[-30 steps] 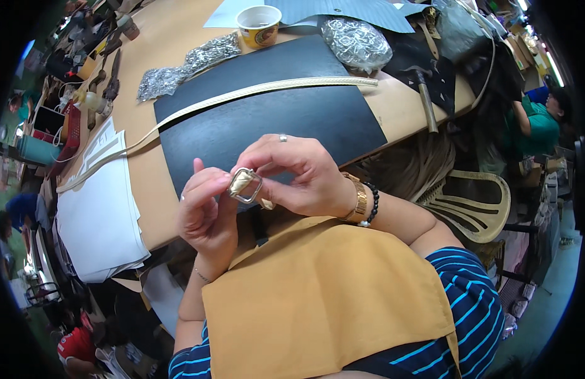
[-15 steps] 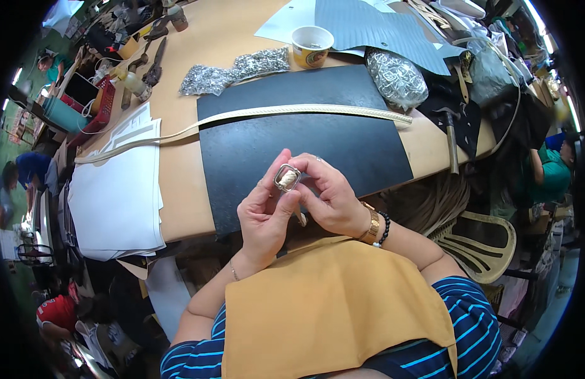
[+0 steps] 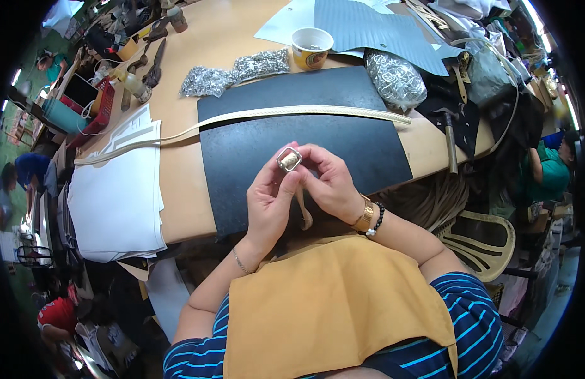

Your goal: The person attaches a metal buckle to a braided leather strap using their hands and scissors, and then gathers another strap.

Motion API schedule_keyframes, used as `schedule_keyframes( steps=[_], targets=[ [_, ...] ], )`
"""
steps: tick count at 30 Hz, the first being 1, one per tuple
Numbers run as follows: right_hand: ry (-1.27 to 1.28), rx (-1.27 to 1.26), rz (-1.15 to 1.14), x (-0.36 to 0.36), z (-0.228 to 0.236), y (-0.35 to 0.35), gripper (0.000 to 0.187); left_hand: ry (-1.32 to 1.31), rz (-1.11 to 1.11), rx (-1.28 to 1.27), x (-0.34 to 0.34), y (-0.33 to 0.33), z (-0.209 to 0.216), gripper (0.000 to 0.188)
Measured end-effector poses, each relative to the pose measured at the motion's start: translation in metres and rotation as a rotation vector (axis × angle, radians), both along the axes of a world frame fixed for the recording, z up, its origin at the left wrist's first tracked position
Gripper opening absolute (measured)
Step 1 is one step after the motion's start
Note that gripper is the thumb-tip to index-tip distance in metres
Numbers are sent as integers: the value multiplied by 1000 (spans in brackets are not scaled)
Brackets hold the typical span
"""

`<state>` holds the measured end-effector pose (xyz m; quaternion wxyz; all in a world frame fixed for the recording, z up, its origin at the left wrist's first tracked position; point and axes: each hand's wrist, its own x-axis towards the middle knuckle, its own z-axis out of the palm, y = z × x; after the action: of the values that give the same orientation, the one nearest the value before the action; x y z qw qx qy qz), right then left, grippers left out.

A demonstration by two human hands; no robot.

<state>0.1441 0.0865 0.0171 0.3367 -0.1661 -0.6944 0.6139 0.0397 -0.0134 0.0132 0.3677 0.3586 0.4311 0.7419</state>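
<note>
Between my two hands is a small square metal buckle [image 3: 289,158] with a cream strap [image 3: 304,213] passing through it. The thumb and fingers of my left hand [image 3: 268,196] pinch the buckle from its left side. My right hand [image 3: 332,183] closes on it from the right, thumb against the strap end. The strap's tail hangs below my fingers, and part of it is hidden behind them. Beyond my hands, a long cream strap [image 3: 292,110] lies across a black mat [image 3: 343,148], reaching over the papers on the left.
White paper sheets [image 3: 115,202] are stacked at the left. Behind the mat lie bags of small metal parts [image 3: 261,62], a paper cup [image 3: 312,47] and a bag of metal rings [image 3: 396,79]. A hammer [image 3: 451,142] rests at the right edge, near a plastic chair [image 3: 485,243].
Both hands have moved slightly away from my body with the buckle, which has tilted a little. More of the strap's hanging tail now shows below them.
</note>
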Motion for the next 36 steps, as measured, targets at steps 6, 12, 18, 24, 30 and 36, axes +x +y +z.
schedule_keyframes(
  steps=[6, 12, 18, 24, 30, 36],
  targets=[
    [-64, 202, -104, -6, 13, 24, 21, -89, -113, -93, -12, 11, -10, 41],
    [-33, 256, -134, 1, 26, 31, 23, -37, -117, -142, -17, 12, 5, 34],
    [-126, 679, 69, 10, 71, 57, 17, 88, -66, -130, -12, 9, 16, 32],
    [-357, 485, 144, 11, 116, 62, 18, 181, -10, -100, -13, 8, 38, 31],
    [-413, -96, 377, 8, 130, 77, 28, 311, 44, 33, -15, 7, 68, 29],
    [-208, -8, 409, 6, 120, 68, 27, 312, 20, -73, -27, 11, 57, 30]
  ],
)
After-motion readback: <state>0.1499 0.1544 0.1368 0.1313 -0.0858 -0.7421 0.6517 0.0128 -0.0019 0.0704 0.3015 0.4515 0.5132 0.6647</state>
